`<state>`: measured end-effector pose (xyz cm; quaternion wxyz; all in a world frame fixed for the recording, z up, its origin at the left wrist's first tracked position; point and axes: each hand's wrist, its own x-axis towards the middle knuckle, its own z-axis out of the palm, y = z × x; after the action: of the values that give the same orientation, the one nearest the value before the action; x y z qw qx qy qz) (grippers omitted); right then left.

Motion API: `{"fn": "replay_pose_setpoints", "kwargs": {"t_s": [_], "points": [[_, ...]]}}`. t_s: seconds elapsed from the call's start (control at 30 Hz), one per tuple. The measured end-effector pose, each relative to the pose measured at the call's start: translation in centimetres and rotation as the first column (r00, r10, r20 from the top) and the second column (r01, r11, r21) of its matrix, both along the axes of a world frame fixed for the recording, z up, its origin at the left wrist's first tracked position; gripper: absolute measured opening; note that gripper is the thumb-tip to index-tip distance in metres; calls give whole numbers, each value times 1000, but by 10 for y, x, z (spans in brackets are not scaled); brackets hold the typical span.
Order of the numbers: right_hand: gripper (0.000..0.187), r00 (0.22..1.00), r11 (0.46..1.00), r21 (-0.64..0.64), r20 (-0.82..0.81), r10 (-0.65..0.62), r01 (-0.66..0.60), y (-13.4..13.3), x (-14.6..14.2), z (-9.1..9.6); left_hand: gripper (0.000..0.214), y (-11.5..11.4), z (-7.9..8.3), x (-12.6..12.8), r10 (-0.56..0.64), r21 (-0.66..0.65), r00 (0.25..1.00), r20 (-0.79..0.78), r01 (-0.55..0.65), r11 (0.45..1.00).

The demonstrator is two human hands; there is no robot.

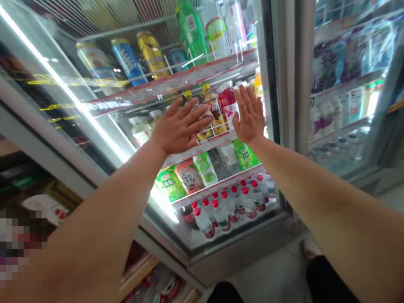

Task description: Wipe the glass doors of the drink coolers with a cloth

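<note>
Both my arms reach forward to the glass door (221, 235) of a drinks cooler. My left hand (178, 126) is open, fingers stretched out flat against or just at the glass, in front of the middle shelf. My right hand (251, 113) is open too, palm forward with fingers up, a little to the right. Between them, behind the glass, stand bottles with fruit labels (214, 115) and a red drink bottle (227, 97). Neither hand holds anything.
Cans (151, 52) and a green bottle (191, 31) fill the top shelf. Green cartons (205, 168) sit lower, red-capped water bottles (233, 208) at the bottom. A second cooler door (347, 84) stands to the right. Shelves of goods (47, 202) are at the left, floor tiles (277, 273) below.
</note>
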<state>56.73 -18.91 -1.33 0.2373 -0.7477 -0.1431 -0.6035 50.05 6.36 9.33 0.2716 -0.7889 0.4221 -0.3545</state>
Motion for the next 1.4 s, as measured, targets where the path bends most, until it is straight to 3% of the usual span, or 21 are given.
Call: {"fn": "replay_pose_setpoints", "kwargs": {"t_s": [0.1,0.17,0.23,0.33,0.4,0.47,0.53,0.67,0.87,0.97,1.03,1.13,1.23,1.3,1.4], "points": [[70,1000,1000,-3,-2,-11,11,0,1,0,60,2,-4,0,-60,-137,987,149,81,987],[70,1000,1000,-6,-8,-22,22,0,1,-1,51,2,-8,-3,-75,-350,930,361,209,913],[69,999,1000,-8,-16,-28,28,0,0,-1,38,1,-9,-5,5,-570,852,524,346,745],[68,999,1000,-11,-23,-28,28,0,-1,-1,28,0,-7,-5,163,-784,836,524,398,477],[68,999,1000,-11,-18,-29,28,0,-1,-1,32,-1,-5,-2,265,-853,832,487,388,349],[68,999,1000,-9,-14,-29,28,0,-1,0,39,-1,-4,1,346,-887,823,450,366,282],[68,999,1000,-12,-16,-29,28,0,0,0,52,1,-5,4,338,-904,855,393,293,312],[70,999,1000,-15,-25,-21,21,0,1,0,66,5,-12,5,205,-842,916,344,204,500],[70,1000,1000,-2,-10,-9,9,0,3,-1,56,-7,-19,-4,59,-616,946,319,160,771],[70,1000,1000,-5,-9,-2,2,0,3,-1,50,-8,-20,-6,5,-506,962,274,140,851],[71,1000,1000,-4,-10,-1,1,0,3,-1,48,-8,-20,-6,21,-470,958,285,120,874],[71,1000,1000,-6,-11,-3,3,-1,2,-1,52,-8,-19,-7,63,-503,944,323,115,856],[69,1000,1000,-4,-11,-14,14,0,2,-1,55,-9,-16,-5,91,-614,935,344,150,775],[69,1000,1000,-2,-13,-11,11,0,2,-1,54,-9,-14,-1,146,-688,879,454,242,684],[70,1000,1000,-3,-12,6,-6,0,2,-2,60,-6,-9,9,287,-772,759,584,411,484]]}}
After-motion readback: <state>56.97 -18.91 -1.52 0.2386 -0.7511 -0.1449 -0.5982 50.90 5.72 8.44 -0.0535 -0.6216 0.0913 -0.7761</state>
